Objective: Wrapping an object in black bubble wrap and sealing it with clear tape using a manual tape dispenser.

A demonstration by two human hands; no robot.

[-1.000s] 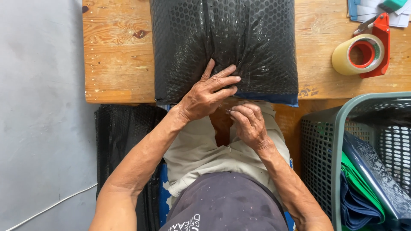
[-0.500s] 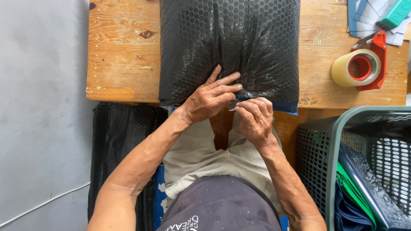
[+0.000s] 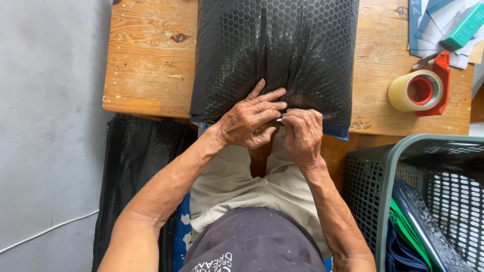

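- A black bubble-wrap parcel (image 3: 275, 55) is laid flat on the wooden table (image 3: 146, 60), its near edge hanging just over the table's front edge, right above the lap.
- A bit of blue is seen poking out under the parcel's near right corner.
- The parcel's near edge is pressed by the left hand (image 3: 248, 121), fingers spread a little and laid flat across the wrap.
- The same edge is pinched by the right hand (image 3: 302, 133), fingers curled tight; the two hands are touching at the fingertips. What's pinched can't really be made out, something small and pale.
- A tape dispenser (image 3: 421, 90), red with a tan roll, is parked on the table well off to the right.
- Papers (image 3: 433, 22) are stacked at the far right corner.
- A green-grey basket (image 3: 370, 176) with dark stuff inside is kept on the floor to the right.
- More black wrap (image 3: 133, 171) is piled under the table on the left.
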